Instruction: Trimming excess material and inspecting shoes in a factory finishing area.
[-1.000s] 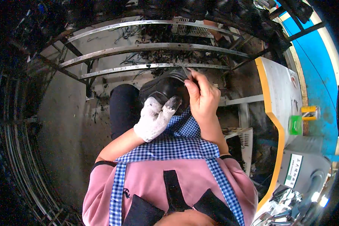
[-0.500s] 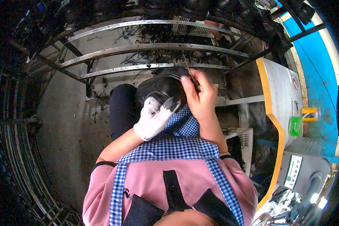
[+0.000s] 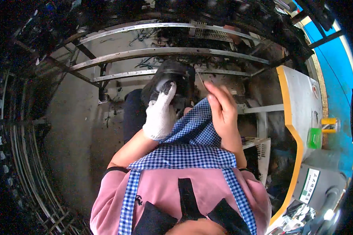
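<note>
My left hand [image 3: 160, 115], in a white knit glove with dark-stained fingertips, grips a glossy black shoe [image 3: 172, 71] above my lap. Its thumb presses on the shoe's upper side, while the other fingers are mostly hidden underneath. My bare right hand [image 3: 224, 109] is just right of the shoe, apart from it. Pinched between its thumb and fingers is a thin, pointed metal tool [image 3: 201, 79], tip toward the shoe's far end; its exact kind is too small to tell. Below both hands lies my blue checked apron [image 3: 184, 156].
Metal rack rails [image 3: 164, 51] cross in front, with dark items above. Black strips and a white crate [image 3: 211, 33] lie on the floor beyond. At right stands a white table with a yellow edge [image 3: 288, 105], near a green container [image 3: 314, 138] and a grey machine [image 3: 325, 172].
My right hand with the tool has drawn back from the shoe, down and to the right. The shoe has tilted, and my left thumb now reaches farther up it.
</note>
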### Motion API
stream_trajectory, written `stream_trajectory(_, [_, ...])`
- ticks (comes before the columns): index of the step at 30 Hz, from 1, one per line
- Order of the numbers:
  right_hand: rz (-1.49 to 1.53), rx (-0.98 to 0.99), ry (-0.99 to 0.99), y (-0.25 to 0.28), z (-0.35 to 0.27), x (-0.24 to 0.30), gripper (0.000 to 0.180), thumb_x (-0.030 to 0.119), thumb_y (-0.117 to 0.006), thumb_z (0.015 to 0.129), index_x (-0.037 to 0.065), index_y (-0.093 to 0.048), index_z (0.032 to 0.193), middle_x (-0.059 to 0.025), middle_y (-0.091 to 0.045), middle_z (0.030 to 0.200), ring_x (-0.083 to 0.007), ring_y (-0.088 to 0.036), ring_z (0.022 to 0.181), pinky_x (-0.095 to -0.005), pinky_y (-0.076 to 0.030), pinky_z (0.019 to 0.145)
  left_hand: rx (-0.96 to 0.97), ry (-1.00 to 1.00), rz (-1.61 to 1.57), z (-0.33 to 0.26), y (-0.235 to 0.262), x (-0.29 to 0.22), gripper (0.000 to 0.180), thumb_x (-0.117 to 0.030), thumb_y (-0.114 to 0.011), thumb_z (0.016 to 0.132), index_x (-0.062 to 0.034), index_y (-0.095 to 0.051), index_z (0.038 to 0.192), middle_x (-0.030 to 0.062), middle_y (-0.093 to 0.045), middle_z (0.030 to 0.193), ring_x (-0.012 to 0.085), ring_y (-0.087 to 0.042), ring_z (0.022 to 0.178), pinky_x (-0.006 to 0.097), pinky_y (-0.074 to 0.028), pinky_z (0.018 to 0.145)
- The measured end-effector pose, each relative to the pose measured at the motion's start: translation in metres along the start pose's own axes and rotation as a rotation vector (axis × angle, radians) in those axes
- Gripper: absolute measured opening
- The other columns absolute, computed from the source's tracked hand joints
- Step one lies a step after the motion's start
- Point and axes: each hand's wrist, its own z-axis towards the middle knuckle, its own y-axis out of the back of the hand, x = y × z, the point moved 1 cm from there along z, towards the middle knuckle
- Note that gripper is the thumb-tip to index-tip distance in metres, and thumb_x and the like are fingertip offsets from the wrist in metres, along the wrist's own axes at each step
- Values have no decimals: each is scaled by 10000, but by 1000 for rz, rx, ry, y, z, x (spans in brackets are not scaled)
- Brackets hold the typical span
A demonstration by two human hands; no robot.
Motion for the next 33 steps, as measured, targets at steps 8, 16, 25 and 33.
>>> stream_trajectory(8, [-249,203,-18,10,-6,23,301,-16,-545,831,47,-597,1121,-99,-506,784,-175,-498,621,-257,-410,563,248,230,380,-4,-1,-4,618,48,-531,696,-105,-441,1288,215,-466,1253,326,-576,999,379,-485,778])
stream_trajectory(16, [-306,187,17,11,-4,27,352,14,-585,807,119,-584,1143,-116,-536,794,-274,-574,639,-344,-465,547,243,36,387,-13,-12,9,679,-73,-532,728,-148,-322,1369,214,-323,1376,379,-497,1108,430,-465,762])
stream_trajectory(25, [-271,140,53,6,-6,22,360,11,-587,808,116,-581,1152,-108,-531,791,-254,-577,630,-330,-461,526,132,-97,280,-22,-22,21,641,-38,-466,755,-142,-327,1371,220,-349,1360,326,-368,1256,418,-393,920])
stream_trajectory(33, [-293,160,81,3,-5,20,364,10,-588,808,109,-579,1158,-111,-521,795,-258,-559,601,-332,-452,513,324,195,8,-20,-19,27,625,-16,-410,771,-134,-319,1378,228,-324,1379,337,-363,1259,386,-353,974])
